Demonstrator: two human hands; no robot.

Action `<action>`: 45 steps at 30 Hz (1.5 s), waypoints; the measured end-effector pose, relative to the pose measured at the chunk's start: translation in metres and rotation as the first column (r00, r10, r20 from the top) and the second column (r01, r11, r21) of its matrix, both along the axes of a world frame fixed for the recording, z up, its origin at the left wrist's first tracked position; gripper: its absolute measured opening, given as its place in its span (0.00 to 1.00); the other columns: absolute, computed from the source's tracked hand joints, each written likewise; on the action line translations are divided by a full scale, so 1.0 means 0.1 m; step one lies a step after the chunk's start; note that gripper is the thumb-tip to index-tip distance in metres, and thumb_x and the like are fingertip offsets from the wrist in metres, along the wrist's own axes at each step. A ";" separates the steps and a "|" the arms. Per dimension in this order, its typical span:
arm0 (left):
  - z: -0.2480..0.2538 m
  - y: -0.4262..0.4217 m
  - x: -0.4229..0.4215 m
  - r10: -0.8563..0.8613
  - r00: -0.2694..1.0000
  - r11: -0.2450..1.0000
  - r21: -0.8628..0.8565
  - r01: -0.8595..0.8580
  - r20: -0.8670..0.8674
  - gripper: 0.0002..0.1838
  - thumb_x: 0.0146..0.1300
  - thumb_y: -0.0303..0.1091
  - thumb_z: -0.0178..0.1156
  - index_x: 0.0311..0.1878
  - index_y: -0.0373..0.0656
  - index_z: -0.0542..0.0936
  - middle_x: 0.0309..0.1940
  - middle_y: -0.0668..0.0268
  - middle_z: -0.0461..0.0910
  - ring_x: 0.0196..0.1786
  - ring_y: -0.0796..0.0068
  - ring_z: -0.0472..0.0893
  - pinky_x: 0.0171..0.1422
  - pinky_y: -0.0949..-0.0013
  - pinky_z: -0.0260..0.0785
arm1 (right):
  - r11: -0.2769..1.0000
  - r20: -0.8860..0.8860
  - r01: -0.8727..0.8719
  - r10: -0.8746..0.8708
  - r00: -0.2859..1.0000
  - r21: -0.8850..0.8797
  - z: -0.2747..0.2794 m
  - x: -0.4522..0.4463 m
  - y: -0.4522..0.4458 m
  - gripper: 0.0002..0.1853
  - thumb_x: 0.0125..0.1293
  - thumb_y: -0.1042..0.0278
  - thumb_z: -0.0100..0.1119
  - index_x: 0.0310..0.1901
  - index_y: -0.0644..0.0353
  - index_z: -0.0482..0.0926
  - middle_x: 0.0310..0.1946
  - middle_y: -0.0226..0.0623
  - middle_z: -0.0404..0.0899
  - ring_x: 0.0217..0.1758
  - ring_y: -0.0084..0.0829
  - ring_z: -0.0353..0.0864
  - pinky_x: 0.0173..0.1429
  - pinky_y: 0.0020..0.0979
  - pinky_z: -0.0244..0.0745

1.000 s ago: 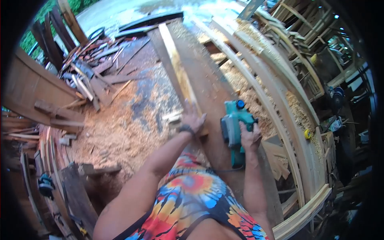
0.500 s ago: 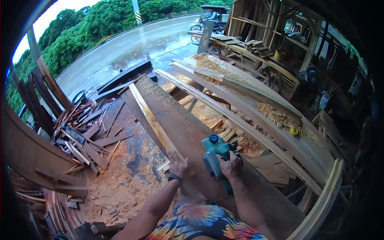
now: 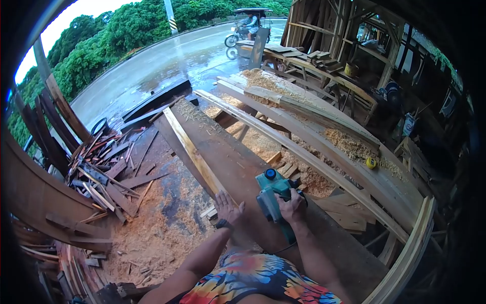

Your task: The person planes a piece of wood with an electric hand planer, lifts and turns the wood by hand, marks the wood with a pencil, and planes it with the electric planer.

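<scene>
A long pale wood strip lies along the brown workbench, pointing away from me. My left hand rests flat over the strip's near end, fingers extended and slightly apart. On the right, a green electric hand planer sits on the bench top, its blue knob facing away. My right hand is wrapped round the planer's rear handle. A dark cord trails from the planer toward my body. The planer stands beside the strip, apart from it. The underside of the planer is hidden.
Right of the bench, long planks carry wood shavings and a yellow tape measure. A scrap wood pile lies left on the shavings-covered ground. Beyond are a wet road and a motor tricycle with a person on it.
My left hand has turned and flattened on the strip's end, its fingers now straighter. The tricycle has moved left along the road. My right hand and the planer have hardly moved.
</scene>
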State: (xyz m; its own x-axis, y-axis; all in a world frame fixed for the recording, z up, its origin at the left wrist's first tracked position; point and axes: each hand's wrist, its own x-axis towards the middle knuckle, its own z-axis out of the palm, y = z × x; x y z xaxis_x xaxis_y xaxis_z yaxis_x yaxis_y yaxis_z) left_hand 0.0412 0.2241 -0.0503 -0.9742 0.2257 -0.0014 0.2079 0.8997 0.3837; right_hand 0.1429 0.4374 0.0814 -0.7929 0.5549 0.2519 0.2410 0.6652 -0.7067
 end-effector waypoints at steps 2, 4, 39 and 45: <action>0.07 0.01 -0.17 0.021 1.000 0.999 -0.026 -0.021 -0.006 0.54 0.69 0.68 0.45 0.79 0.28 0.45 0.81 0.41 0.39 0.83 0.42 0.36 0.84 0.43 0.26 | 1.000 -0.011 0.006 -0.006 1.000 0.016 -0.05 -0.01 0.01 0.23 0.59 0.51 0.72 0.42 0.64 0.80 0.36 0.58 0.84 0.43 0.61 0.84 0.48 0.52 0.78; 0.02 0.00 -0.45 0.057 0.998 0.997 -0.053 -0.058 -0.027 0.54 0.68 0.69 0.44 0.79 0.28 0.46 0.81 0.41 0.40 0.83 0.42 0.37 0.84 0.43 0.26 | 1.000 0.012 0.007 -0.007 1.000 0.015 -0.10 -0.01 0.03 0.22 0.59 0.52 0.72 0.42 0.64 0.80 0.36 0.57 0.84 0.43 0.60 0.84 0.47 0.52 0.79; -0.13 -0.63 0.70 0.173 0.974 0.880 0.422 -0.219 0.143 0.58 0.57 0.37 0.65 0.81 0.37 0.35 0.58 0.37 0.69 0.51 0.44 0.80 0.60 0.55 0.75 | 0.999 0.000 -0.015 0.015 1.000 0.037 -0.09 -0.03 0.03 0.20 0.60 0.54 0.71 0.42 0.65 0.81 0.34 0.53 0.86 0.41 0.55 0.87 0.45 0.48 0.81; 0.56 -0.71 0.79 0.160 0.917 0.465 0.792 -0.397 0.365 0.53 0.54 0.34 0.58 0.81 0.34 0.42 0.60 0.45 0.73 0.49 0.56 0.82 0.53 0.62 0.78 | 1.000 -0.011 -0.026 0.027 1.000 0.007 -0.18 -0.06 0.08 0.21 0.59 0.52 0.71 0.42 0.63 0.81 0.36 0.53 0.86 0.42 0.55 0.87 0.47 0.50 0.80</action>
State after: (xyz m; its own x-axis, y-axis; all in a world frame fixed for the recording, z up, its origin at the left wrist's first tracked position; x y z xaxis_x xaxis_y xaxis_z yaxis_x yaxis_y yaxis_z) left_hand 0.1197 0.1533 0.0053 -0.9828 -0.0497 -0.1779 -0.1826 0.1171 0.9762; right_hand 0.1373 0.4459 0.0639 -0.8043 0.5319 0.2650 0.2152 0.6763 -0.7045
